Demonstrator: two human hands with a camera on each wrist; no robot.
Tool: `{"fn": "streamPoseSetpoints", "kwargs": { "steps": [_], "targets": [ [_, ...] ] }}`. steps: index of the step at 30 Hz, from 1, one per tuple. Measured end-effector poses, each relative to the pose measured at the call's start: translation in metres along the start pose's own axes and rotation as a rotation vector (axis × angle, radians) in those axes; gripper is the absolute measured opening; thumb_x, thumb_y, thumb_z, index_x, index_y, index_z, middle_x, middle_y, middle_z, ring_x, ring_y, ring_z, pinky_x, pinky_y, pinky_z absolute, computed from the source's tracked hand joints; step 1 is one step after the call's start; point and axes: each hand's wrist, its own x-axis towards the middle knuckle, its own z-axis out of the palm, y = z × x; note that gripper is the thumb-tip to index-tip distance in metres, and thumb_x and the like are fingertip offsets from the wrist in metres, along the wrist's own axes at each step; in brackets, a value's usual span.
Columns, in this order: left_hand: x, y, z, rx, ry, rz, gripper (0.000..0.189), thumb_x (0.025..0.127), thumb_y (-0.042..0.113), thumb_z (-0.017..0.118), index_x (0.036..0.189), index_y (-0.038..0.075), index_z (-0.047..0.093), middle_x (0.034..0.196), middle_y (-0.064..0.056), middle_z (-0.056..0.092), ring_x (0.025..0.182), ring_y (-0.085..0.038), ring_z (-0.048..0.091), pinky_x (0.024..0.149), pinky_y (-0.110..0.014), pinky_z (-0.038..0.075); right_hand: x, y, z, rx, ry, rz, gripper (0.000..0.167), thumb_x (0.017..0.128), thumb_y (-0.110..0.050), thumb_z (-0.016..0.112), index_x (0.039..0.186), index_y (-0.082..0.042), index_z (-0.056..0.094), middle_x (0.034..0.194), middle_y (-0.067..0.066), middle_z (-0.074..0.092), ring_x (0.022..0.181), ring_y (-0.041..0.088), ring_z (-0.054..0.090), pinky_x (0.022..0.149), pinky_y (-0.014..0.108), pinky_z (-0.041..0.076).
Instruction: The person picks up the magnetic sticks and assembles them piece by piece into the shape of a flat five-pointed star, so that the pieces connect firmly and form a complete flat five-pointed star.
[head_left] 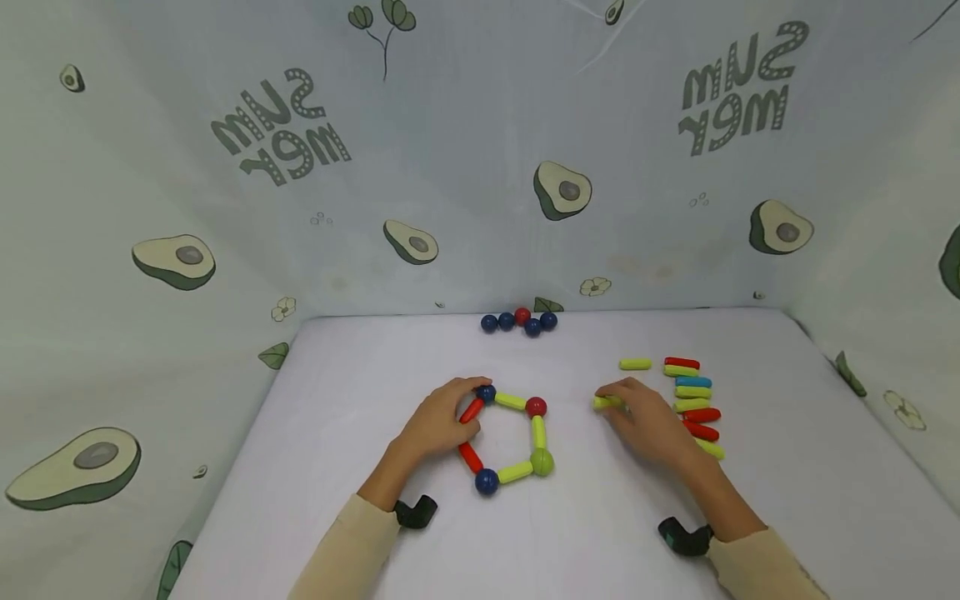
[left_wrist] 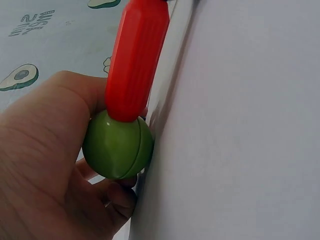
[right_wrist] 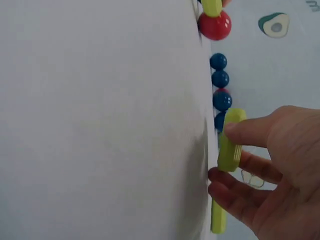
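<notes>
My left hand (head_left: 441,418) grips a green ball (left_wrist: 117,145) at the left corner of a closed ring of rods and balls; the hand hides that ball in the head view. Red rods (head_left: 471,457) run from it to a far dark blue ball (head_left: 486,393) and a near dark blue ball (head_left: 487,482). Yellow-green rods (head_left: 539,432), a red ball (head_left: 536,407) and another green ball (head_left: 542,462) form the right side. My right hand (head_left: 648,421) pinches a loose yellow-green rod (right_wrist: 230,145) between thumb and fingers, right of the ring.
At the table's back edge several dark blue balls (head_left: 532,327) and one red ball (head_left: 522,316) sit together. Loose red, blue and yellow-green rods (head_left: 693,392) lie in a column right of my right hand. A single yellow-green rod (head_left: 635,364) lies beyond it. Printed cloth hangs behind the table (head_left: 360,358).
</notes>
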Motion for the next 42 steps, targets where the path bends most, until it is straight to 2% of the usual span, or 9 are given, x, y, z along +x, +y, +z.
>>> {"fn": "streamPoseSetpoints", "kwargs": {
  "steps": [6, 15, 21, 26, 33, 36, 42],
  "targets": [
    [0.001, -0.003, -0.003, -0.027, 0.014, -0.004, 0.063, 0.089, 0.019, 0.069, 0.149, 0.032, 0.053, 0.146, -0.001, 0.059, 0.124, -0.024, 0.057, 0.104, -0.048, 0.050, -0.014, -0.024, 0.011, 0.076, -0.077, -0.094, 0.026, 0.094, -0.008, 0.073, 0.119, -0.015, 0.072, 0.115, 0.001, 0.067, 0.109, 0.023, 0.065, 0.095, 0.047, 0.057],
    [0.005, -0.005, 0.000, -0.033, 0.015, 0.024, 0.064, 0.089, 0.018, 0.068, 0.149, 0.032, 0.052, 0.147, -0.001, 0.058, 0.128, -0.025, 0.057, 0.106, -0.049, 0.049, -0.029, -0.050, 0.022, 0.068, -0.203, -0.080, 0.025, 0.092, -0.013, 0.076, 0.114, -0.024, 0.073, 0.115, -0.008, 0.065, 0.113, 0.017, 0.061, 0.100, 0.046, 0.055],
    [0.004, -0.005, 0.003, -0.022, -0.001, 0.029, 0.062, 0.090, 0.020, 0.067, 0.149, 0.032, 0.053, 0.146, -0.001, 0.059, 0.125, -0.024, 0.058, 0.105, -0.049, 0.050, -0.034, -0.054, 0.021, 0.077, -0.239, -0.070, 0.026, 0.092, -0.018, 0.077, 0.117, -0.024, 0.072, 0.114, -0.011, 0.066, 0.111, 0.014, 0.062, 0.098, 0.042, 0.056],
    [0.003, -0.004, -0.001, -0.005, 0.004, 0.019, 0.060, 0.092, 0.027, 0.069, 0.150, 0.032, 0.052, 0.145, 0.000, 0.058, 0.122, -0.022, 0.058, 0.103, -0.047, 0.052, -0.025, -0.044, 0.011, 0.108, -0.195, -0.025, 0.025, 0.096, -0.028, 0.073, 0.121, -0.024, 0.070, 0.117, -0.012, 0.067, 0.108, 0.012, 0.060, 0.094, 0.038, 0.057],
    [0.011, 0.006, -0.013, 0.003, 0.014, -0.002, 0.070, 0.091, 0.054, 0.071, 0.153, 0.031, 0.048, 0.153, 0.001, 0.049, 0.134, -0.024, 0.053, 0.110, -0.053, 0.047, -0.003, -0.018, -0.014, 0.083, -0.065, -0.031, 0.028, 0.098, -0.022, 0.071, 0.123, -0.012, 0.069, 0.117, 0.002, 0.070, 0.107, 0.021, 0.061, 0.087, 0.038, 0.056],
    [0.015, 0.011, -0.015, -0.009, 0.001, 0.054, 0.066, 0.093, 0.054, 0.070, 0.150, 0.026, 0.052, 0.154, 0.000, 0.048, 0.138, -0.023, 0.049, 0.113, -0.053, 0.044, 0.005, -0.007, -0.022, 0.075, -0.032, -0.016, 0.029, 0.098, -0.020, 0.070, 0.124, -0.007, 0.068, 0.118, 0.008, 0.070, 0.108, 0.027, 0.061, 0.088, 0.042, 0.055],
    [0.016, 0.021, -0.013, 0.021, -0.129, 0.219, 0.058, 0.094, 0.045, 0.072, 0.146, 0.022, 0.058, 0.158, 0.001, 0.046, 0.152, -0.023, 0.035, 0.121, -0.051, 0.036, 0.022, 0.018, -0.027, 0.070, 0.023, 0.057, 0.035, 0.101, -0.018, 0.066, 0.132, -0.002, 0.062, 0.128, 0.019, 0.064, 0.119, 0.037, 0.057, 0.097, 0.055, 0.054]
  ]
}}
